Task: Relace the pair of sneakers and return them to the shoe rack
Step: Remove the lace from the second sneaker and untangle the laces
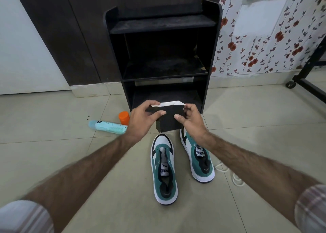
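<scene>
Head view: both hands up in front of the shoe rack (162, 56), gripping a black block (170, 120) with a white top edge. Left hand (142, 121) curled round its left corner, thumb across the dark face; right hand (191, 121) pinching the right edge, thumb on the face too. Hard to tell what the block is — possibly a sponge or a folded piece of packaging.

Down on the floor (88, 150), just short of the rack: the pair of sneakers, toes toward it. Left sneaker (164, 171) nearer the camera, eyelets bare, tongue showing. Right sneaker (197, 157) just beside it, closer to the rack, also unlaced. White laces (227, 174) in loose loops right of that shoe, partly under the forearm.

Left of the rack's foot: a pale blue bottle (107, 126) lying flat, orange cap (124, 117) beside it.

Best judged now: block set aside well clear of the sneakers, lace ends found and evened first, bottom eyelets threaded before any crossing.
</scene>
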